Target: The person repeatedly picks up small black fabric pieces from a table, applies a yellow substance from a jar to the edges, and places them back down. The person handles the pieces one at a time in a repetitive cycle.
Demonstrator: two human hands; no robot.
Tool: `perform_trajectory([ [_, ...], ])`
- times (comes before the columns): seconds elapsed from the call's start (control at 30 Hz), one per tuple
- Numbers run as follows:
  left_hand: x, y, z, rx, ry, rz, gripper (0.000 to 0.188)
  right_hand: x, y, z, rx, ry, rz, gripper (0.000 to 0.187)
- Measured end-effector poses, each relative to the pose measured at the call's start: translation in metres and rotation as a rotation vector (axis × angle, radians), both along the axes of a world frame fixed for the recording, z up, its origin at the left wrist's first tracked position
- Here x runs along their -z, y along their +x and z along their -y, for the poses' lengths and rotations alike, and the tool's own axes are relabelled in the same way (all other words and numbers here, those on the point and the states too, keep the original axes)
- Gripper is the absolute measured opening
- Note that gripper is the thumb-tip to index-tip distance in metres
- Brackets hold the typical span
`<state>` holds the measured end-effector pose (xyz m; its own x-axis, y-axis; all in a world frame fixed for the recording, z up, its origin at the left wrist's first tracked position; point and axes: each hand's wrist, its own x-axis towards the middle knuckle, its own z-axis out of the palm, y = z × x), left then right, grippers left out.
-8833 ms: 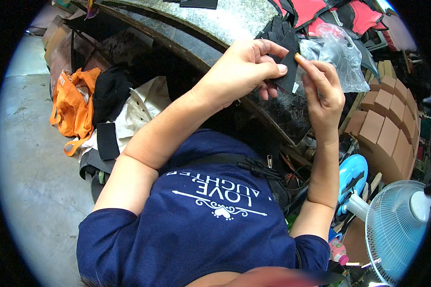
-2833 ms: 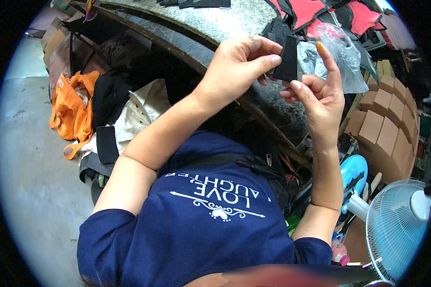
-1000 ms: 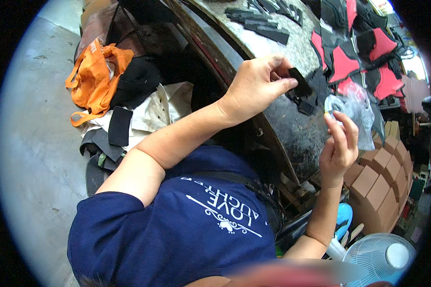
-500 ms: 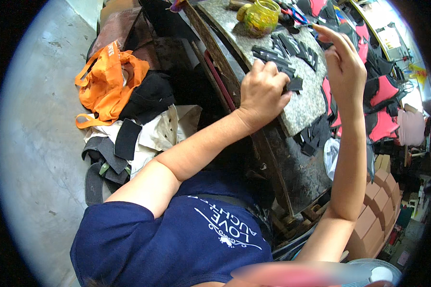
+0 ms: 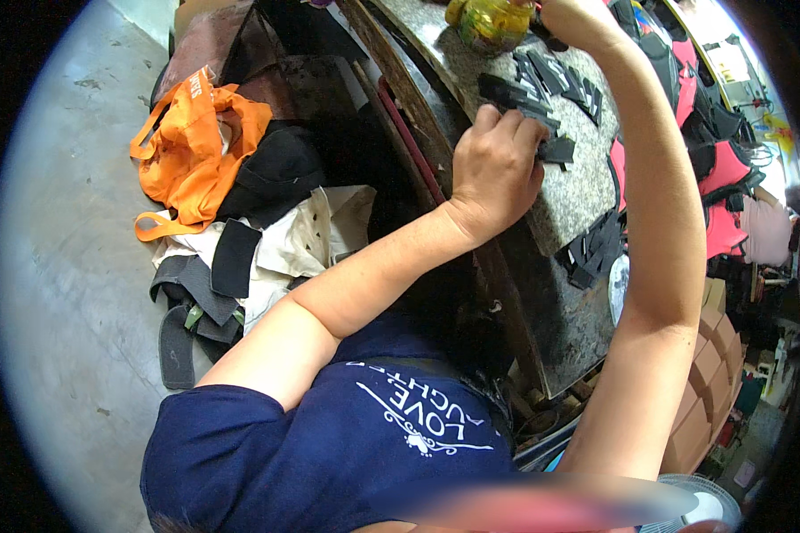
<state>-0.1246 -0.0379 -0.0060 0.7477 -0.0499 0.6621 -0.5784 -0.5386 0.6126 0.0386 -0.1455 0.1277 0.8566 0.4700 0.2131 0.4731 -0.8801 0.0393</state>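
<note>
The left hand [image 5: 500, 178] is positioned palm down at the near edge of the speckled stone slab [image 5: 587, 191], fingers bent and lowered against the group of black strips [image 5: 517, 96]. One dark flat piece [image 5: 556, 151] projects just beyond the fingers on their right; whether they pinch it or merely press on it cannot be told, since the back of the hand covers the contact. The right hand [image 5: 580, 22] is extended to the far side of the slab, just beside the yellow jar [image 5: 496, 27]; its fingertips are in shadow, so their grip (spread, pressed together or pinching) cannot be determined. A second group of black strips [image 5: 562, 82] lies on the slab between the two hands. A loose pile of black pieces [image 5: 593, 249] rests near the slab's right-hand corner, on the dark worktop [image 5: 578, 333]. Pink-and-black pieces [image 5: 722, 169] are located to the right, beyond the right forearm. To the left of the worktop, an orange bag [image 5: 182, 169] lies beside black cloth [image 5: 280, 173] and cream fabric [image 5: 307, 235].
</note>
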Motion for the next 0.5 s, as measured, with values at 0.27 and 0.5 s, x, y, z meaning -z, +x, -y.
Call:
perform_trajectory([
  [0.27, 0.004, 0.003, -0.001, 0.013, -0.037, 0.067, 0.045, -0.001, -0.046, 0.019, -0.135, 0.167, 0.347, 0.032],
  [0.5, 0.005, 0.002, -0.004, 0.003, 0.021, 0.268, 0.031, -0.021, -0.166, 0.071, -0.049, 0.359, 0.205, 0.030],
])
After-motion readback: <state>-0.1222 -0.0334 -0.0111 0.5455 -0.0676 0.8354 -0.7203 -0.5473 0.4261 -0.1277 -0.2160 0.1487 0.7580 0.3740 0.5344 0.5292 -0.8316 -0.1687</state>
